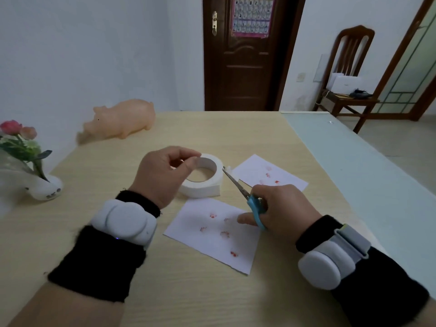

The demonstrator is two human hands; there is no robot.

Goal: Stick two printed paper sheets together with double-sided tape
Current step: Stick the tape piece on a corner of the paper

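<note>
A white roll of double-sided tape point(207, 182) lies flat on the wooden table point(165, 291). My left hand point(162, 175) pinches the roll's upper rim between thumb and fingers. My right hand point(280, 213) grips blue-handled scissors point(245, 197), whose blades point up-left and meet a short free end of tape point(232, 172) at the roll's right side. One printed sheet point(212, 234) with small red marks lies in front of the roll, partly under my right hand. A second printed sheet point(271, 175) lies to the right of the roll.
A pink toy pig point(122, 120) stands at the table's far left. A white vase with flowers point(44, 187) sits at the left edge. A pale green glass strip point(354, 166) runs along the table's right side. A wooden chair point(349, 74) stands behind, next to a door.
</note>
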